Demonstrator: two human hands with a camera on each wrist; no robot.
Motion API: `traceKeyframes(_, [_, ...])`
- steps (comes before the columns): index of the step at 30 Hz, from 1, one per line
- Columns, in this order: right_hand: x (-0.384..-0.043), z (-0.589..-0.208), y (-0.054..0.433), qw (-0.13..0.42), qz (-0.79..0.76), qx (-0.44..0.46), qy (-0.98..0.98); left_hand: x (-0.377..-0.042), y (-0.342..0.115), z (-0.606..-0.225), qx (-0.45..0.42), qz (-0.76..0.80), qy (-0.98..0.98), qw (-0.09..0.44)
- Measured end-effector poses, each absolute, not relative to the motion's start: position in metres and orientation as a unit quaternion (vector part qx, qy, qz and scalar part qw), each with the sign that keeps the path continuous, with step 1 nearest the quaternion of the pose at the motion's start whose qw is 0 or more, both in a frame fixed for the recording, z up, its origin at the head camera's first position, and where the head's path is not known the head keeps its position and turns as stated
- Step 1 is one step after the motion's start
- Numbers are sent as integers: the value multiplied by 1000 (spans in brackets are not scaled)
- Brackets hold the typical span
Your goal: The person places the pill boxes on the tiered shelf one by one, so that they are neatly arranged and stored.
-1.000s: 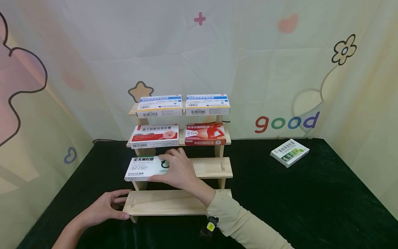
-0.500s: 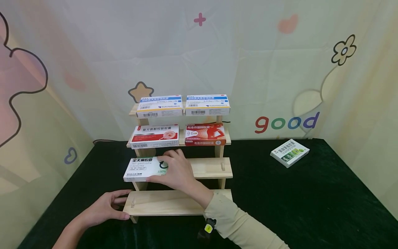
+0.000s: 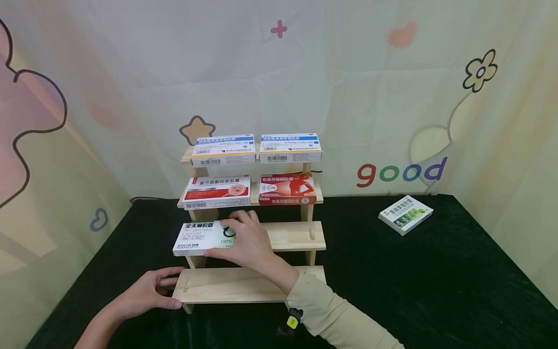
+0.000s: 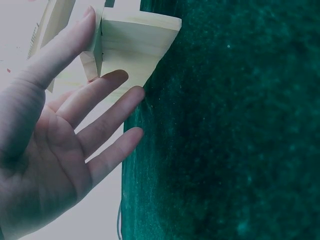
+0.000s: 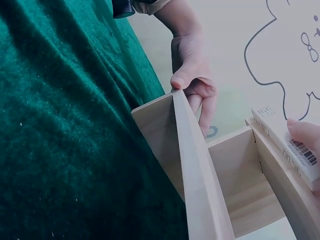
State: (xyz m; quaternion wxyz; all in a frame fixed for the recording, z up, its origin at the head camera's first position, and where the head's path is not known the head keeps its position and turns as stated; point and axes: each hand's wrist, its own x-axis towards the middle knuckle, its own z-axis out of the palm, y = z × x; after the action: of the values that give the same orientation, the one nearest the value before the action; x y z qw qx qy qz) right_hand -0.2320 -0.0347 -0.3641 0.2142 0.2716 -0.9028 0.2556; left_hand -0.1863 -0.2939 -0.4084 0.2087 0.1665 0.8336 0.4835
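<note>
My right hand holds a white medicine box by its right part, thumb at the front edge and fingers at the back. The box lies at the left of the second tier from the bottom of a wooden step stand, slightly past the tier's left end. In the right wrist view, my thumb presses near the barcode of this box. My left hand holds the left end of the lowest tier, thumb at the front corner and index finger at the rear corner. Its other fingers extend loosely in the left wrist view.
Two white-and-blue boxes lie on the top tier. Below them are a white-and-red box and a red box. A white-and-green box lies on the dark green cloth at right. A printed curtain hangs behind.
The white medicine box in my right hand has shifted slightly left along its tier. My left hand keeps its place on the lowest tier.
</note>
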Motion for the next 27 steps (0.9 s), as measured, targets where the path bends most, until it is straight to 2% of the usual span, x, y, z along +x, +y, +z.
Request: traceKeyframes(27, [-219, -349, 1, 206, 244, 314, -894, -187, -293, -409, 164, 486, 832, 211])
